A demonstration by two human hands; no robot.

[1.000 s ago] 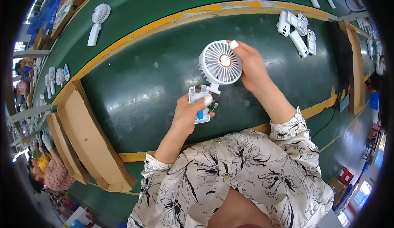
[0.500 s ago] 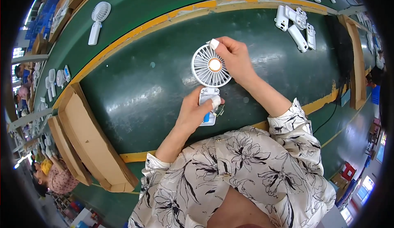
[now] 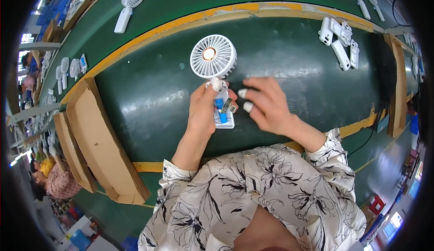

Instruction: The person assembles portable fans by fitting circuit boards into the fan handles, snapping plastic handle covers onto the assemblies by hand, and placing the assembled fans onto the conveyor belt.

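My left hand (image 3: 201, 106) grips a white handheld fan (image 3: 224, 59) by the top of its handle, with the round grille tilted up and away from me. The handle's housing (image 3: 229, 125) lies uncovered, showing a blue battery (image 3: 223, 116) and a small green circuit board (image 3: 228, 106) sticking out to the right. White covers wrap the left thumb and two right fingertips. Just right of the handle, my right hand (image 3: 271, 108) is apart from the fan, its fingers spread and empty, slightly blurred.
Loose white housing parts (image 3: 340, 54) lie at the far right of the green workbench. Cardboard trays (image 3: 101, 147) stand at the left, another (image 3: 398, 88) at the right. Beyond a yellow-orange edge strip (image 3: 253, 7), a finished-looking fan (image 3: 129, 9) and several others lie on a green surface.
My right hand has left the fan's grille and come down beside the handle. My left hand has moved up the handle, the fan has tilted, and the battery and board show more.
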